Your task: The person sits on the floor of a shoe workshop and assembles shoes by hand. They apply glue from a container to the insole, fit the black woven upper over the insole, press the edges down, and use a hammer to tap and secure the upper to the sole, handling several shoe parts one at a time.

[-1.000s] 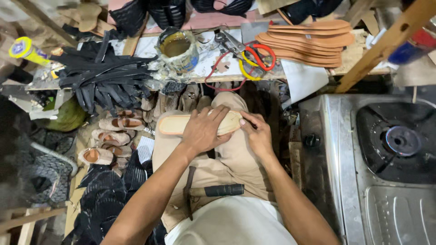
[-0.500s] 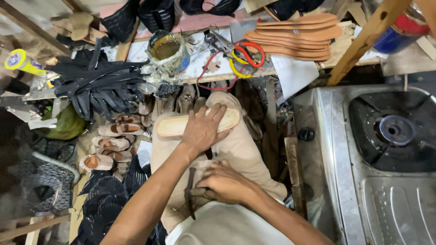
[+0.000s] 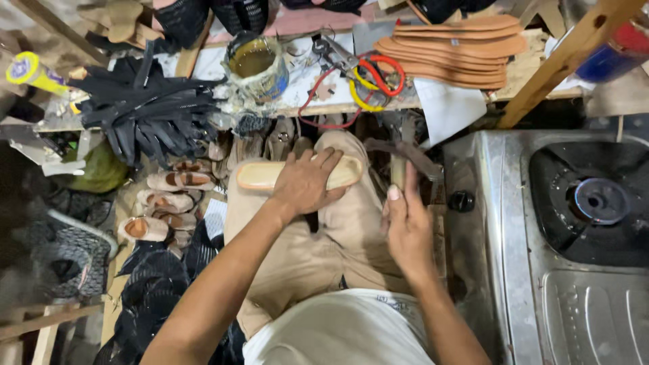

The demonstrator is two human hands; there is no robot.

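Landmark: the tan sole (image 3: 260, 174) lying across the person's lap. Gas stove (image 3: 581, 223) well to its right. Workbench (image 3: 297, 94) just beyond it. On the bench: pile of black straps (image 3: 145, 115) up-left of the sole, stack of tan insoles (image 3: 453, 47) up-right, glue tin (image 3: 255, 64) straight above. Left hand (image 3: 304, 182) flat on the sole's right half, fingers spread, pressing down. Right hand (image 3: 405, 226) just right of the sole, fingers closed around a hammer handle (image 3: 399, 169), thumb along it, hammer head blurred.
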